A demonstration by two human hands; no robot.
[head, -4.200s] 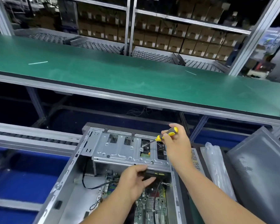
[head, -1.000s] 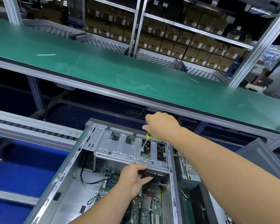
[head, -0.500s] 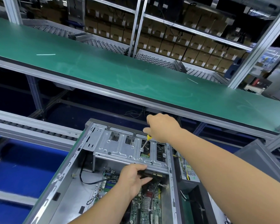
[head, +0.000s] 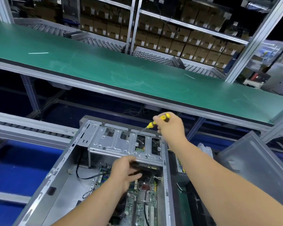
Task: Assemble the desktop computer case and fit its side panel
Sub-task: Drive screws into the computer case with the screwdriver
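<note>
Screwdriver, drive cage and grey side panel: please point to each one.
screwdriver [head: 164,118], head view, yellow handle.
drive cage [head: 116,142], head view, flat metal top.
side panel [head: 258,162], head view, grey face.

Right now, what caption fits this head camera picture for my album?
Right hand holds a yellow screwdriver above the open computer case; left hand reaches under the drive cage.
</note>
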